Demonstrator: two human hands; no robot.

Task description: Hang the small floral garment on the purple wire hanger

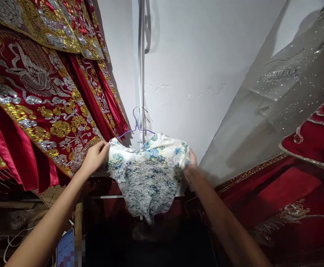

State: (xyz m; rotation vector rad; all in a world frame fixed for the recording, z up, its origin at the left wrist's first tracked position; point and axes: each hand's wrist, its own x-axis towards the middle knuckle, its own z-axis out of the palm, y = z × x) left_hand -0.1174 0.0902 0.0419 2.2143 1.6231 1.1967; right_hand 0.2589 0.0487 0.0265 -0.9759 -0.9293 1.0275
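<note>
A short-sleeved, thin-fabric blouse in white with blue, green and yellow flowers is spread between the two hands, its body drooping below them. The left hand is nearly closed, thumb and fingers pinching the sleeve on its side. The right hand is at the opposite sleeve, partly hidden behind the cloth and blurred; how tightly its fingers are closed cannot be told. Between and just above the hands, a slim purple hanger sits in the neckline, in front of a pale upright pole. Beyond the left hand hangs red cloth embroidered in gold and silver; right of the right hand is sheer grey glittering fabric. A lit phone lies below the left hand, beside the forearm.
</note>
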